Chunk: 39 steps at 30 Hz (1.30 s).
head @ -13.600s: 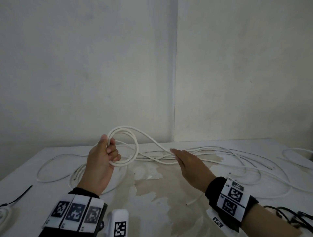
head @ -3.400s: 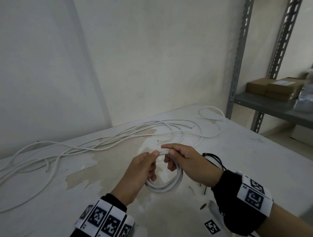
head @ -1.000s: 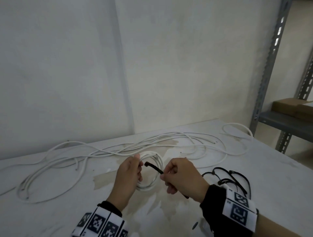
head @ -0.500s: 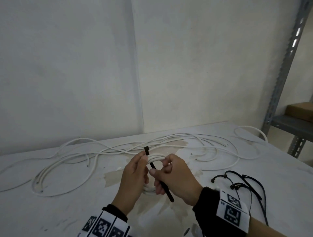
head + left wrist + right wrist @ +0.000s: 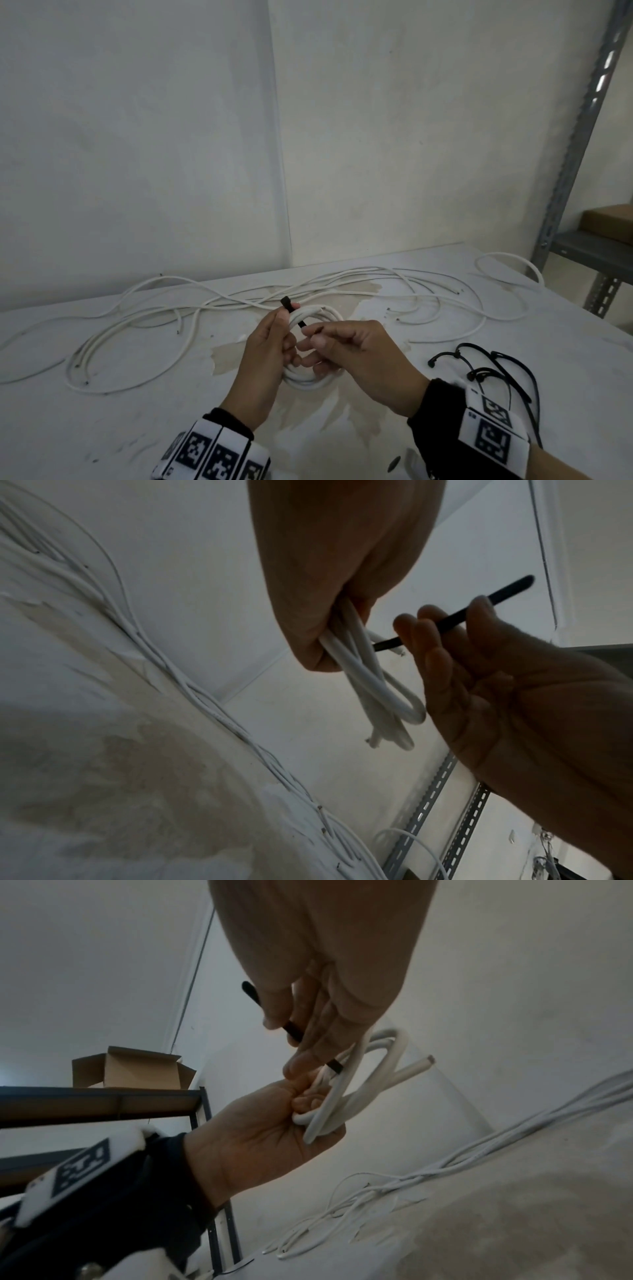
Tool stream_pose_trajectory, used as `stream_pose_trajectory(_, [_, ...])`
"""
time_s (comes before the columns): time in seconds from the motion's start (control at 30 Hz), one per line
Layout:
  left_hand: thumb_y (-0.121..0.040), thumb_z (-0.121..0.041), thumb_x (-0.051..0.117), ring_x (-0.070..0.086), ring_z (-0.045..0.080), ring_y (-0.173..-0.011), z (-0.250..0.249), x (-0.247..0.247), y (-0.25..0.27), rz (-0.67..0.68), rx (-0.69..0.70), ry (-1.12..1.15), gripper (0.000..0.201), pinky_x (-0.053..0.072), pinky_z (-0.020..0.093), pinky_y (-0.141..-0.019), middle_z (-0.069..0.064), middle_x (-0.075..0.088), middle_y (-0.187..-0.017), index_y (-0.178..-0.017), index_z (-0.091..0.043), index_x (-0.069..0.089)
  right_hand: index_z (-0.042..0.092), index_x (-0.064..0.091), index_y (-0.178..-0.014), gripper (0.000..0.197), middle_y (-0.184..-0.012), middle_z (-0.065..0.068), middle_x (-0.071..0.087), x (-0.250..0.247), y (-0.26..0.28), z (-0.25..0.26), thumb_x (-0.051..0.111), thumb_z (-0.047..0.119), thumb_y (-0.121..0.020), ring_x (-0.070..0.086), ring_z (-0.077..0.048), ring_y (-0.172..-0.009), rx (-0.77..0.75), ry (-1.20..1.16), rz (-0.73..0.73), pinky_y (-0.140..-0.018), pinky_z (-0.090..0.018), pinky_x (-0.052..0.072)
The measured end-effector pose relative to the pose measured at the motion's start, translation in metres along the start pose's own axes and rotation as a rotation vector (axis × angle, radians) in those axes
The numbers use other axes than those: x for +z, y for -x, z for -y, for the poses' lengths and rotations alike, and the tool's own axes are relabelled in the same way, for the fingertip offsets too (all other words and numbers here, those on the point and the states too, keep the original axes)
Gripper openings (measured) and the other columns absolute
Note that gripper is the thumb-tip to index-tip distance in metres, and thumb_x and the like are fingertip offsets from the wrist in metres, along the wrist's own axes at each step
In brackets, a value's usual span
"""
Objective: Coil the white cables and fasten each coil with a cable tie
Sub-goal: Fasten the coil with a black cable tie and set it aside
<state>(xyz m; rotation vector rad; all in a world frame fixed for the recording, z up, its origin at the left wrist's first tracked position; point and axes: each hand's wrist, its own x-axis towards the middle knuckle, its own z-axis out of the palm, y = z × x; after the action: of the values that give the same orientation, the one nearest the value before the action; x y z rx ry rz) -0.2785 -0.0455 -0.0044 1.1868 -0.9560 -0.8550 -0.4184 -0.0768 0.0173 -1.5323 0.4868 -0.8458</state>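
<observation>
Since half a second ago you slid the black cable tie further across the white coil; your left hand gripped both above the tabletop, your right hand pinched its tail.

Two hands: left and right. One white coil is held between them, with one black tie across it. Loose white cables lie tangled on one table; their number cannot be told. Spare ties lie heaped, uncountable. One box sits on one shelf.
</observation>
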Motion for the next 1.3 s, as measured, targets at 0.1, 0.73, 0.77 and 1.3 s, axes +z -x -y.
stream_pose_trajectory(0.1, [-0.099,-0.030,0.034,0.040,0.008,-0.051,0.002,0.002,0.002,0.010,-0.006,-0.008,0.030,0.041,0.023,-0.054,0.001,0.037,-0.060,-0.104,-0.022,0.062,0.022,0.070,-0.074,0.024,-0.064,0.006,0.060,-0.001,-0.003,0.000,0.057,0.005,-0.087,0.059,-0.007,-0.050,-0.043,0.101,-0.055,-0.050,-0.018,0.050])
stream_pose_trajectory(0.73, [-0.097,-0.035,0.036,0.037,0.010,-0.052,0.001,0.017,0.008,-0.006,-0.007,-0.016,0.033,0.041,0.021,-0.049,-0.001,0.040,-0.060,-0.101,-0.018,0.064,0.012,0.063,-0.057,0.028,-0.071,0.002,0.052,-0.003,-0.007,0.004,0.063,0.013,-0.084,0.052,-0.005,-0.043,0.073,0.347,-0.142,-0.047,-0.018,0.047])
stream_pose_trajectory(0.77, [-0.097,-0.035,0.036,0.037,0.009,-0.051,0.000,0.017,0.008,-0.007,-0.013,-0.014,0.033,0.041,0.022,-0.049,-0.002,0.038,-0.058,-0.100,-0.019,0.064,0.013,0.063,-0.056,0.028,-0.071,0.002,0.052,-0.002,-0.007,0.004,0.063,0.013,-0.084,0.052,-0.005,-0.043,0.079,0.352,-0.140,-0.047,-0.018,0.046])
stream_pose_trajectory(1.3, [-0.097,-0.034,0.038,0.038,0.006,-0.049,0.000,0.010,0.007,0.005,-0.013,-0.017,0.031,0.040,0.024,-0.052,-0.003,0.043,-0.059,-0.101,-0.019,0.065,0.013,0.063,-0.057,0.027,-0.045,0.008,0.053,0.002,-0.009,0.009,0.064,0.014,-0.084,0.046,-0.001,-0.036,0.116,0.357,-0.155,-0.043,-0.015,0.040])
